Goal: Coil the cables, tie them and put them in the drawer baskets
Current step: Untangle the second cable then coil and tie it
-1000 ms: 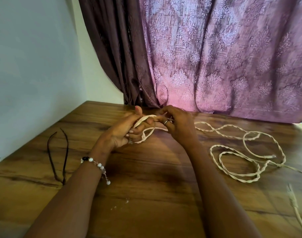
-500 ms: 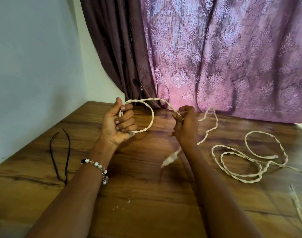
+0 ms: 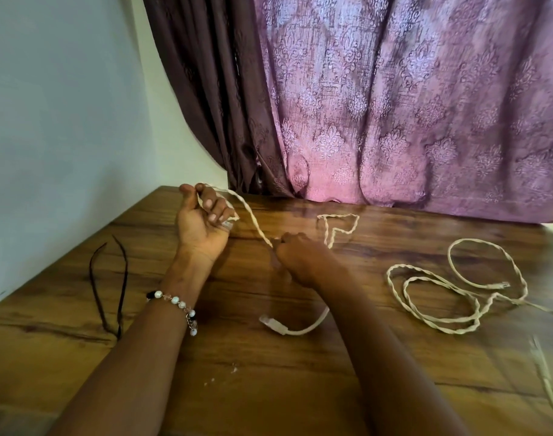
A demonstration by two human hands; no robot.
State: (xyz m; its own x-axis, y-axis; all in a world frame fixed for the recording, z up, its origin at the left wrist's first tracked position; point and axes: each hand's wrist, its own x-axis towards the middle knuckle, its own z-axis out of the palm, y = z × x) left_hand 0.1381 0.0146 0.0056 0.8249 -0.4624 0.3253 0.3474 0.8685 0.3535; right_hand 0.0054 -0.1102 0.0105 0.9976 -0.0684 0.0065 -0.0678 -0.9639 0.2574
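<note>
Tabletop lies bare near the cable; left hand grips it raised, right hand pinches it lower, beside the curtain.

Cream twisted cable, uncoiled, untied. Stretched taut in a slant between the left hand, raised at the far end, and the right hand, lower and nearer. Kinked into an angular bend just beyond that hand, then sprawled in loose overlapping loops on the wooden table to the right. Plug end curled beside the right forearm.
</note>
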